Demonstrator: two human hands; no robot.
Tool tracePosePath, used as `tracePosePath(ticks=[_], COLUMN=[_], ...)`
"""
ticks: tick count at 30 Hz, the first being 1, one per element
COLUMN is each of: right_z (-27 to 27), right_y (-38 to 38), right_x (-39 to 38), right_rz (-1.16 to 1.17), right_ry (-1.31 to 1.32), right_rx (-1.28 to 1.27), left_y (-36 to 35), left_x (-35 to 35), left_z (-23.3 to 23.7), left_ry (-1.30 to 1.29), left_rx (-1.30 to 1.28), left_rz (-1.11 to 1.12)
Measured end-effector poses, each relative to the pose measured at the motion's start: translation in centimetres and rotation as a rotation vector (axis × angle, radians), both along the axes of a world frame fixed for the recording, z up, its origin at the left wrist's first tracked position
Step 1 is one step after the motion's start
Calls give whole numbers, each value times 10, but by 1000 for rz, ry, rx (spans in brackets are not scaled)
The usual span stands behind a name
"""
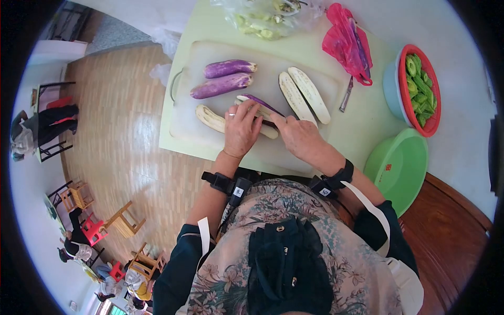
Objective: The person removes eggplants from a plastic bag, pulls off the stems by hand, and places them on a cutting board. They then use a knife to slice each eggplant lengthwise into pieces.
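Observation:
My left hand (241, 128) presses a cut eggplant piece (255, 109) onto the white cutting board (184, 118), fingers curled over it. Close against it, my right hand (302, 136) is closed, its index finger stretched forward. It seems to grip a knife, mostly hidden; a dark narrow edge shows between the hands. A pale eggplant half (209, 117) passes beneath my left hand, cut face up. Further up the board lie two whole purple eggplants (223, 86). To the right are two long pale halves (310, 94), cut faces up.
A second knife (346, 94) lies right of the board, below a pink bag (346, 39). A clear bag (268, 18) is at the back. At right stand a red basket of green vegetables (434, 118) and a green basin (407, 173). People sit far left.

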State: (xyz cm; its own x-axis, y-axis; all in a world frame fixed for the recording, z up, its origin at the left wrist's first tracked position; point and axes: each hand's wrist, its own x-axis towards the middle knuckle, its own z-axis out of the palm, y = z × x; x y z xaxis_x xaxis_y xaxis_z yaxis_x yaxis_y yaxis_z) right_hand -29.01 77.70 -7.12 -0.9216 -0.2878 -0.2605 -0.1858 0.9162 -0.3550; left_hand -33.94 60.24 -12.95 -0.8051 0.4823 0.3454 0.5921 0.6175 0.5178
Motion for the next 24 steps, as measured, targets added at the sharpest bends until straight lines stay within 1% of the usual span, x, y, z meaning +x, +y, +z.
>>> tracePosePath(ticks=[6, 8, 9, 11, 12, 14, 15, 17, 20, 22, 24], right_z=[20, 23, 27, 35, 35, 34, 36, 41, 46, 47, 49], right_y=[14, 24, 29, 37, 41, 50, 54, 61, 73, 79, 81], right_x=[8, 16, 20, 29, 36, 50, 54, 61, 68, 69, 70], right_rz=[34, 26, 25, 3, 3, 6, 4, -28, -66, -93, -119], right_ry=[-74, -166, -165, -283, -284, -141, -139, -246, -287, -319, -353], right_rx=[36, 67, 70, 69, 69, 46, 46, 87, 132, 120, 107], left_y=[-2, -3, -4, -4, -4, -5, -6, -8, -9, -11, -17], left_x=[-2, -2, -2, -3, -3, -4, -5, -6, -6, -5, -2], left_z=[-1, -1, -1, -1, 2, 3, 2, 2, 3, 0, -4], left_ry=[-11, -23, -26, -30, -47, -63, -65, -67, -64, -80, -68], left_rx=[-12, -12, 1, 14, 20, 27, 40, 51, 91, 165, 131], left_rz=[-17, -14, -11, -8, -10, -18, -32, -49, -60, -35, -69])
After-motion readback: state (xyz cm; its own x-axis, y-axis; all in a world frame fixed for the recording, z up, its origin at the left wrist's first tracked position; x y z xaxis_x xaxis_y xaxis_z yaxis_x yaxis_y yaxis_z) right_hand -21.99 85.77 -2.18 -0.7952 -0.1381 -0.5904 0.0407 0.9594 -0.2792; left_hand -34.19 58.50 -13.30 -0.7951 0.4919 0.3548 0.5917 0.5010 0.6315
